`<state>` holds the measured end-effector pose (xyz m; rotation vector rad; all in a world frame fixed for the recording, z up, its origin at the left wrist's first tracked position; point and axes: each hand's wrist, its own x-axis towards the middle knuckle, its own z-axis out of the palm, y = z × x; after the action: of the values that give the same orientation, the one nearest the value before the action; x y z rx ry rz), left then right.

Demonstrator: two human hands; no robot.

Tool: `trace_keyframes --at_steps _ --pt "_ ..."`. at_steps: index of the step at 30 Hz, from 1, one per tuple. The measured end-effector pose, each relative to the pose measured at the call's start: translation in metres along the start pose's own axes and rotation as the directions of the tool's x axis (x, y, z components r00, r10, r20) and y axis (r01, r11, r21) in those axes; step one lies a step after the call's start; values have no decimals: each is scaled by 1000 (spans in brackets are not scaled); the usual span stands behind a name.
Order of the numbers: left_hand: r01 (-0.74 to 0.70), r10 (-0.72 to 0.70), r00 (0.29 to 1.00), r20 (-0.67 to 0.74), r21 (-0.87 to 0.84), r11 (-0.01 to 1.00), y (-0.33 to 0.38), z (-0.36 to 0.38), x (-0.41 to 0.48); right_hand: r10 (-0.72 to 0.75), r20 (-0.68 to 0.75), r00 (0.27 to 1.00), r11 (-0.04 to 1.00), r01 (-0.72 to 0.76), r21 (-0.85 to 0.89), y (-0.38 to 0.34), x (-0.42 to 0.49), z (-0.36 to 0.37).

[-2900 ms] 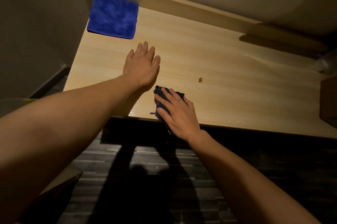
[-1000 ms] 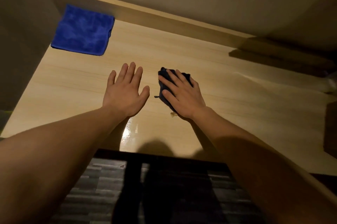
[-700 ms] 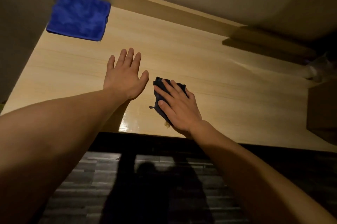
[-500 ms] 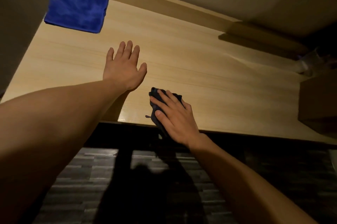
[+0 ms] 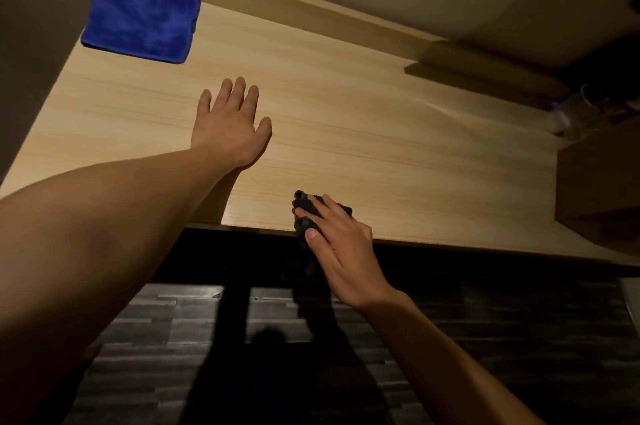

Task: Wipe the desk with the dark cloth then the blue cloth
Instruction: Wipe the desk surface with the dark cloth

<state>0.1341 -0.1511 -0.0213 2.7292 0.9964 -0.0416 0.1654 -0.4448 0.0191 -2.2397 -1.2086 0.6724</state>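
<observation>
The light wooden desk (image 5: 398, 133) fills the upper half of the head view. My right hand (image 5: 341, 248) presses a crumpled dark cloth (image 5: 306, 215) at the desk's front edge; the fingers cover most of the cloth and the wrist hangs off the edge. My left hand (image 5: 230, 126) lies flat on the desk, palm down, fingers apart, holding nothing. The folded blue cloth (image 5: 140, 16) lies at the desk's far left corner, well beyond my left hand.
A dark box (image 5: 599, 189) stands on the desk at the right edge. Behind it a clear plastic item (image 5: 575, 113) lies in shadow. A raised back ledge (image 5: 311, 16) runs along the wall. Dark striped flooring (image 5: 207, 327) lies below the desk.
My right hand has dragged the dark cloth toward me, from beside my left hand down to the desk's front edge. My left hand stays flat in place.
</observation>
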Motion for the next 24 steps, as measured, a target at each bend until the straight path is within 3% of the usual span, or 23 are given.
trace_keyframes --at_steps 3,8,13,16,24 --pt "2 -2 1000 9 5 1000 -1 2 1 8 -11 1000 1000 -8 0 4 -2 1" --pt "34 -34 999 21 0 999 7 -2 6 41 -162 986 999 -39 13 16 24 -27" --pt "-61 54 997 -50 -148 987 76 -2 11 28 -269 963 994 -54 -90 46 93 -87" --pt "6 -6 1000 4 -189 982 105 9 23 38 -309 950 988 -81 -128 68 143 -118" --pt "76 -76 997 -4 -51 996 111 29 30 -93 -191 977 928 16 -372 114 279 -149"
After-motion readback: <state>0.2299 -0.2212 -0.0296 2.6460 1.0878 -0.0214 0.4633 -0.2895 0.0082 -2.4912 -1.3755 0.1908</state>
